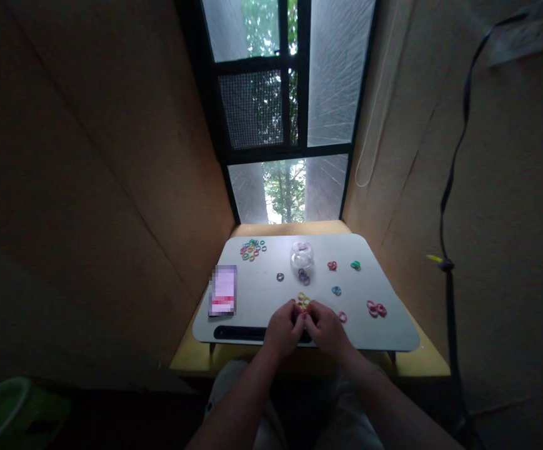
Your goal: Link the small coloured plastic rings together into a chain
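Note:
My left hand (283,328) and my right hand (326,325) meet at the front of a white lap table, thumbs and fingers pinched together. Whatever lies between the fingertips is too small and covered to make out. Right beyond them is a cluster of yellow hair ties (303,297), partly hidden by the fingers. A single pink hair tie (342,317) lies beside my right hand. Farther back are purple hair ties (303,277) in front of a clear round container (302,256), and a dark one (280,277) to their left.
Small groups of red (332,265), green (355,265), blue (336,290) and pink (377,309) hair ties lie on the right. A mixed pile (252,249) sits back left, above a phone (223,290). The white tabletop (257,300) has a black slot (238,333) along its front.

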The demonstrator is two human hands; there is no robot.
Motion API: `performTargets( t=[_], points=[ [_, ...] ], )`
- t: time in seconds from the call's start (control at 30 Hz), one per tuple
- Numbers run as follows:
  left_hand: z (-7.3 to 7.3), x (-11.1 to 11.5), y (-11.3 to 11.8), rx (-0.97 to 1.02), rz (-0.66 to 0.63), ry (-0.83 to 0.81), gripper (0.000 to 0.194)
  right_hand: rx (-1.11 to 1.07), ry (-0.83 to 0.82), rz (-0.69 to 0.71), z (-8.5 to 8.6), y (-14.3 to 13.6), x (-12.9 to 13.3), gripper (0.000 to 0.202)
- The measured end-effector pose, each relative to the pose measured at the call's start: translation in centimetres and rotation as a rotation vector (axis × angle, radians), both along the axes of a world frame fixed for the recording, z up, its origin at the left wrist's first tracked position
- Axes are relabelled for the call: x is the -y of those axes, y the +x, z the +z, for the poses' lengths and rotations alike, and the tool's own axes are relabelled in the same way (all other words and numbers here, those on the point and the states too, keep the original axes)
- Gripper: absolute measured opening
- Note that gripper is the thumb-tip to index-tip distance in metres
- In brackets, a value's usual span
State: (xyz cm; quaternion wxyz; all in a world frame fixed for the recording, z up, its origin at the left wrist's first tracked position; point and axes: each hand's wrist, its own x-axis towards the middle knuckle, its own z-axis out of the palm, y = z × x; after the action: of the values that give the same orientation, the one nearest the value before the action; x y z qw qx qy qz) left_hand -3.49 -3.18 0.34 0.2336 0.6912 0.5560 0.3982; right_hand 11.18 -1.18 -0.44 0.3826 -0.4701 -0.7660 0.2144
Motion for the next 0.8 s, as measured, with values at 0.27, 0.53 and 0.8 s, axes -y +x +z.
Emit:
performTargets(
  t=[0.27,0.53,0.8],
  points=[
    [0.36,-0.04,0.03,0.021,-0.002,-0.020,0.011,-0.003,-0.001,0.005,0.28,0.02,0.00,0.012],
    [0.15,-0.03,0.10,0.025,0.000,-0.002,0.011,0.014,0.011,0.002,-0.12,0.03,-0.06,0.012],
    [0.24,0.00,0.12,0.023,0.002,-0.014,0.012,-0.010,0.009,0.002,-0.11,0.00,-0.05,0.011]
  ],
)
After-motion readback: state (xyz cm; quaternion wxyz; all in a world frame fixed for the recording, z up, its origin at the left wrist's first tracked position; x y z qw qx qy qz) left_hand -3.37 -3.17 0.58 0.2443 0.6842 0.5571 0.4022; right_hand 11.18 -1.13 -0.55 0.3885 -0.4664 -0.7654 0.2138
